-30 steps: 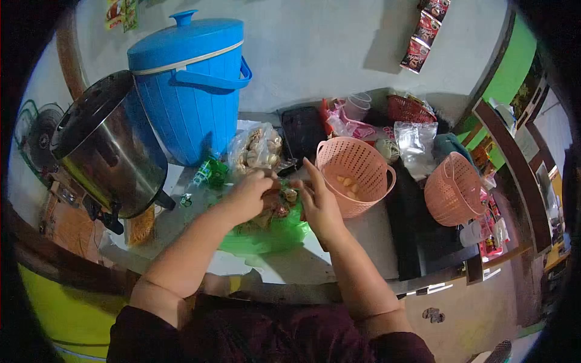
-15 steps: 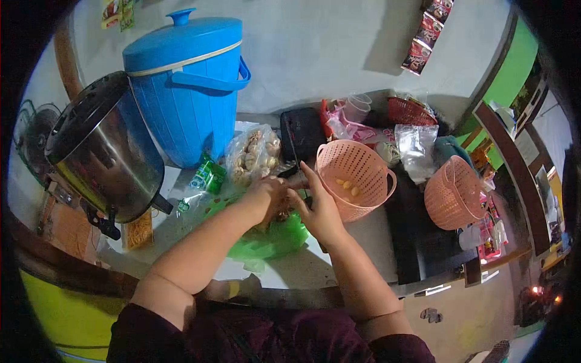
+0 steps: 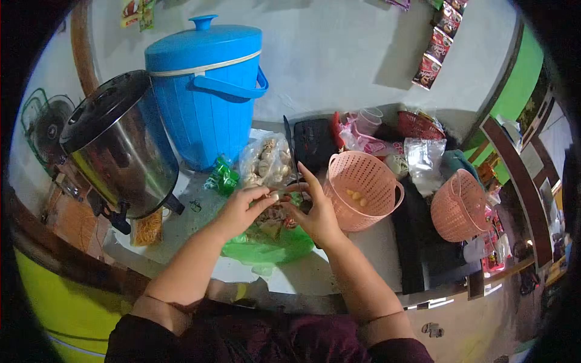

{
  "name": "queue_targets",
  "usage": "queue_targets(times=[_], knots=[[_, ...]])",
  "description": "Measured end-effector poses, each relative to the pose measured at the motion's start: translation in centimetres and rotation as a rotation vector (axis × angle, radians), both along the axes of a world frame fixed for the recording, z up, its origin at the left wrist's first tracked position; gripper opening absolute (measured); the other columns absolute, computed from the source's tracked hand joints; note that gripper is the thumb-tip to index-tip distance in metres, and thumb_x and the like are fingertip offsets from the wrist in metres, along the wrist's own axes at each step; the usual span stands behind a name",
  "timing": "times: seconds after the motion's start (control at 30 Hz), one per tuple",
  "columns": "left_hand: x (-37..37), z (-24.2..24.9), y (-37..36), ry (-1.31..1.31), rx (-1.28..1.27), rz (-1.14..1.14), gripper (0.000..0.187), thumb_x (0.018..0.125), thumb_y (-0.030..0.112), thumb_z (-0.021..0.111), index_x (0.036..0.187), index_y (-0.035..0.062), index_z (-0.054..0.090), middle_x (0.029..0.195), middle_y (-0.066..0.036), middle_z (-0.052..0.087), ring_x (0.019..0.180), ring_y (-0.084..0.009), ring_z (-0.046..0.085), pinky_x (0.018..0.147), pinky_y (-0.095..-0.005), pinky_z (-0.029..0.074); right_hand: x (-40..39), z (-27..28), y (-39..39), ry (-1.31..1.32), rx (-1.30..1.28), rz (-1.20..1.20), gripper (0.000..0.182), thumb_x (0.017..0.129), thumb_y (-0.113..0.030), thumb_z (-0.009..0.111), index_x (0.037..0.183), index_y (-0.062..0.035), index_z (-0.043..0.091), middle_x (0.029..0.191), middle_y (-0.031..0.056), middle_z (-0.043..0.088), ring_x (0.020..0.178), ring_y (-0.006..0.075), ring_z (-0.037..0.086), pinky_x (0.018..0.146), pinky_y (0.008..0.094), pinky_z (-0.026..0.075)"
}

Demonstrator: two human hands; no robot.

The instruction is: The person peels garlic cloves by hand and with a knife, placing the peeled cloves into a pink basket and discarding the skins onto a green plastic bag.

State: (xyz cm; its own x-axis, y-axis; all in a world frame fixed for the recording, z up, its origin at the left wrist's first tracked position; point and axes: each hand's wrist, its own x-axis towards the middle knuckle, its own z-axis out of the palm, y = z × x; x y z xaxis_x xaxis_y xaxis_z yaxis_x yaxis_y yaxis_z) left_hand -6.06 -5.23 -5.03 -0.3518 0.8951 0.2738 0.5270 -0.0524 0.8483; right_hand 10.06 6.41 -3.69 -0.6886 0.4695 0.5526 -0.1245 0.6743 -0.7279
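Note:
My left hand (image 3: 241, 213) is closed in a pinch on a pale garlic clove (image 3: 274, 196), above a green plastic bag (image 3: 269, 249) strewn with papery peelings. Close on its right, my right hand (image 3: 318, 215) has its fingers curled round a knife (image 3: 289, 142), whose dark blade points up and away from me; the handle is mostly hidden. Just behind both hands lies a clear bag of garlic bulbs (image 3: 264, 162). Beside my right hand stands a pink perforated basket (image 3: 354, 212) with several peeled cloves (image 3: 357, 196) at the bottom.
At the left are a steel pot with a black lid (image 3: 121, 157) and a tall blue lidded bucket (image 3: 206, 109). A second pink basket (image 3: 457, 209) stands on the right. A black pouch (image 3: 313, 142) and a clear packet (image 3: 423, 163) lie at the back.
My hands have moved apart a little, and the pale clove now shows in my left fingertips. The camera view has shifted, so the whole scene sits slightly lower and farther right.

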Motion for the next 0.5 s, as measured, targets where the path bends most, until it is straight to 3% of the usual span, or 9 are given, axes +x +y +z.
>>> queue_targets(times=[0.03,0.07,0.2,0.27,0.33,0.5], knots=[[0.0,-0.5,-0.3,-0.042,0.012,-0.001,0.033,0.092,0.029,0.063,0.102,-0.0023,0.064,0.086,-0.008,0.061,0.080,-0.0169,0.060,0.067,-0.0329,0.047,0.0,0.0,-0.2,-0.028,-0.047,0.028,0.083,0.076,-0.001,0.073,0.146,-0.0108,0.029,0.106,0.0141,0.065,0.098,0.0228,0.063,0.084,0.0324,0.048],[0.0,-0.9,-0.4,-0.004,-0.065,-0.007,0.031,0.093,0.026,0.061,0.110,-0.0002,0.062,0.086,-0.006,0.063,0.077,-0.0134,0.060,0.068,-0.0300,0.047,0.1,0.0,-0.4,-0.054,-0.093,0.054,0.083,0.076,-0.001,0.073,0.146,-0.0107,0.029,0.108,0.0148,0.064,0.099,0.0236,0.063,0.085,0.0327,0.048],[1.0,-2.1,-0.3,-0.230,0.102,-0.117,0.040,0.094,0.019,0.060,0.129,0.0018,0.051,0.093,-0.006,0.066,0.081,-0.0100,0.061,0.071,-0.0248,0.048,0.8,-1.2,-0.5,-0.088,-0.087,0.080,0.080,0.077,-0.003,0.073,0.145,-0.0104,0.031,0.117,0.0185,0.061,0.104,0.0291,0.063,0.087,0.0352,0.049],[1.4,-2.1,-0.4,-0.214,0.105,-0.109,0.038,0.093,0.019,0.061,0.126,0.0014,0.053,0.093,-0.006,0.066,0.083,-0.0103,0.061,0.071,-0.0252,0.048,1.1,-1.6,-0.4,-0.056,-0.051,0.056,0.078,0.078,-0.002,0.072,0.144,-0.0099,0.032,0.119,0.0200,0.060,0.107,0.0304,0.062,0.088,0.0361,0.049],[1.5,-2.7,-0.4,-0.084,0.133,-0.049,0.035,0.091,0.017,0.065,0.120,0.0008,0.056,0.094,-0.007,0.066,0.085,-0.0105,0.062,0.072,-0.0257,0.049,1.4,-2.1,-0.3,-0.084,-0.071,0.039,0.076,0.079,-0.002,0.072,0.144,-0.0091,0.032,0.115,0.0189,0.061,0.104,0.0280,0.063,0.087,0.0348,0.049],[2.0,-3.2,-0.6,-0.085,0.266,-0.101,0.034,0.084,0.013,0.071,0.113,-0.0013,0.058,0.093,-0.009,0.066,0.086,-0.0130,0.063,0.074,-0.0300,0.050,1.4,-1.4,-1.4,-0.079,-0.092,-0.013,0.072,0.081,-0.001,0.070,0.143,-0.0073,0.034,0.103,0.0144,0.062,0.095,0.0197,0.063,0.082,0.0298,0.049]])
